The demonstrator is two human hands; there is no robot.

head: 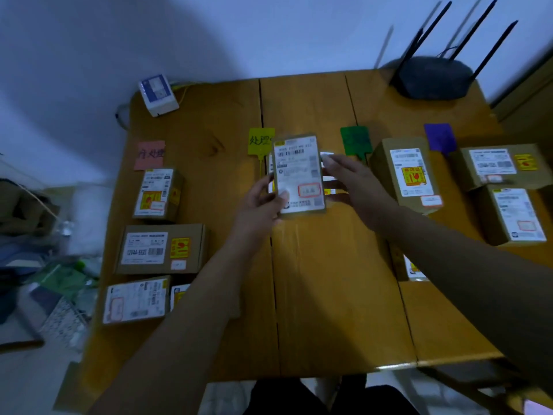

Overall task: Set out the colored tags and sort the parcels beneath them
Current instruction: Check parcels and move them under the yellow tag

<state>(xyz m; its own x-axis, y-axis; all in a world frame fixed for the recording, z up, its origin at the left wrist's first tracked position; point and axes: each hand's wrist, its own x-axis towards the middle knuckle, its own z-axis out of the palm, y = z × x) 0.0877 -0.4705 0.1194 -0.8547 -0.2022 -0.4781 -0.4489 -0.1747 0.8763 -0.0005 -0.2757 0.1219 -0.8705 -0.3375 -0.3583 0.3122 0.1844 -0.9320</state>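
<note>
Four tags lie in a row across the wooden table (pixel 329 295): a pink tag (pixel 150 154), a yellow tag (pixel 259 141), a green tag (pixel 355 140) and a purple tag (pixel 440 138). My left hand (pixel 260 202) grips a small labelled parcel (pixel 299 175) by its lower left corner, lifted just below the yellow tag. My right hand (pixel 353 184) is open, fingers touching the parcel's right edge. Another parcel lies partly hidden under the held one. Three parcels (pixel 158 250) sit in a column under the pink tag. One parcel (pixel 410 175) stands below the green tag; two parcels (pixel 505 166) lie under the purple tag.
A black router (pixel 434 76) with antennas stands at the back right. A small white box (pixel 158 94) sits at the back left corner. A partly hidden parcel (pixel 413 269) lies under my right forearm. Clutter covers the floor on the left.
</note>
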